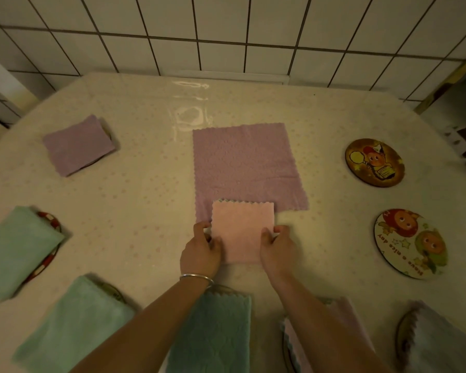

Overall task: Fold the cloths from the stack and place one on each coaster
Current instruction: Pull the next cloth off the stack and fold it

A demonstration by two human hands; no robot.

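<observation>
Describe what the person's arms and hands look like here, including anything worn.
Both forearms are bare with no sleeves in view. The left hand has a thin silver-coloured bangle round its wrist. The right hand shows no wrist jewellery. No gloves or watch on either hand; the light is too dim to rule out rings.

at the table's middle an unfolded cloth lies flat, and a folded cloth overlaps its near edge. your left hand and right hand pinch that folded cloth's 2 sides. to your right sit 2 bare coasters, 1 behind the other. to your left and along the near edge, folded cloths lie on coasters.
</observation>
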